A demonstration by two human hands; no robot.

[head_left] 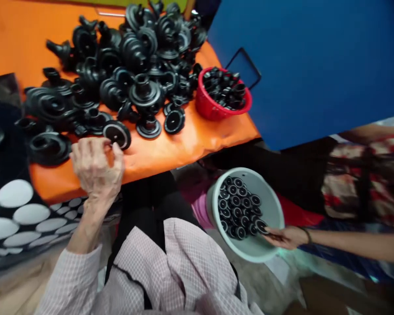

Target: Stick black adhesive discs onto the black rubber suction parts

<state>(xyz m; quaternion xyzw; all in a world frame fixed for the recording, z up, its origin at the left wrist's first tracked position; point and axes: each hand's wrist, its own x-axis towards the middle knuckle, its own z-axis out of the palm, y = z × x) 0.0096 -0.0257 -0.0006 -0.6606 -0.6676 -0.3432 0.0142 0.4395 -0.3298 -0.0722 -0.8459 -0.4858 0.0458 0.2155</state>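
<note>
Orange tabletop (151,156) below, the left hand (96,162) pinches a black, pale-ringed disc (117,134).

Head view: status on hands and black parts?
Left hand at a disc-faced black part, grip unclear; right hand out of view. Black parts heaped just beyond. Another person's hand at the pale tub, off to the right.
</note>
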